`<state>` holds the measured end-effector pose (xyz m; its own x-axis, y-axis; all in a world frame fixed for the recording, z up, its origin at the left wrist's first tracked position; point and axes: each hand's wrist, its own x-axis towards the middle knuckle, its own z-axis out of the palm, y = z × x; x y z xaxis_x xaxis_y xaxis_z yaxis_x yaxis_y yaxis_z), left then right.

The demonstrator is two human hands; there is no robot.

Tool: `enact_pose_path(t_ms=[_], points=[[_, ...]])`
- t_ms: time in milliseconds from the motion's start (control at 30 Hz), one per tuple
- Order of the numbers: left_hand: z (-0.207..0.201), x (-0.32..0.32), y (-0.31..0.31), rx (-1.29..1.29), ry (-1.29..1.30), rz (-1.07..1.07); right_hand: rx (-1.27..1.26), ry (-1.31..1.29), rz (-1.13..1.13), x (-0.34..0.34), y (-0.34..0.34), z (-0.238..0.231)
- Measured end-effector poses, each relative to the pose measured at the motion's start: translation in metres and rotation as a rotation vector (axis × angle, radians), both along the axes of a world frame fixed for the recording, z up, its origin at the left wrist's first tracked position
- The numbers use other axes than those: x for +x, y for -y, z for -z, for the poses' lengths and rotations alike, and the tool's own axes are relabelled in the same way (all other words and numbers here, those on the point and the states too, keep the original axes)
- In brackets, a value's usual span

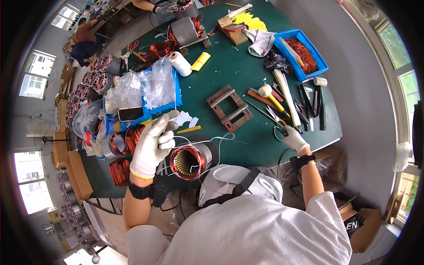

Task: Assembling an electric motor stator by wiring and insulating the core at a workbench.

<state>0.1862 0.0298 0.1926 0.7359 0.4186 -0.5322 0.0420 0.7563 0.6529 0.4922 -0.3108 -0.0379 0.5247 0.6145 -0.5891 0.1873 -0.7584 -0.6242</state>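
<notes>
My left hand (152, 148), in a white glove, is raised left of a stator core (211, 151). Its fingers are curled in and seem to grip a white lacing cord (229, 136), which loops over the core. The core lies at the near table edge, its bore facing me, with a ring of copper windings (202, 162) and yellowish slot liners inside. Out to the right, my gloved right hand (294, 138) is closed at the dark handles of a pair of scissors (278, 134); its fingertips are partly hidden.
On the green table (198, 99) stands a rusty metal frame (229, 108). A mallet (266, 91) and other tools lie right of it. One blue bin (324, 67) holds copper scraps; another (177, 90) holds plastic bags. White thread spool (180, 64) and wound stator (185, 32) lie farther back. Other people work beyond.
</notes>
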Motion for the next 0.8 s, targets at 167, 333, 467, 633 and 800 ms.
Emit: enact_pose_path(t_ms=[167,333,467,633,800], points=[[-0.008,-0.01,0.023,0.166,-0.155,-0.218,-0.251,0.942,-0.159,-0.012,0.007,0.084],[-0.006,-0.029,0.031,0.194,-0.149,-0.324,-0.272,0.976,-0.228,-0.011,0.005,0.088],[-0.003,-0.042,0.028,0.097,-0.155,-0.291,0.028,0.753,-0.13,-0.034,-0.012,0.075],[-0.012,-0.021,0.034,0.507,-0.314,-0.251,-0.249,0.928,0.02,-0.013,-0.013,0.092],[-0.018,-0.018,0.024,0.76,-0.373,-0.157,-0.289,0.934,-0.074,-0.004,-0.012,0.095]])
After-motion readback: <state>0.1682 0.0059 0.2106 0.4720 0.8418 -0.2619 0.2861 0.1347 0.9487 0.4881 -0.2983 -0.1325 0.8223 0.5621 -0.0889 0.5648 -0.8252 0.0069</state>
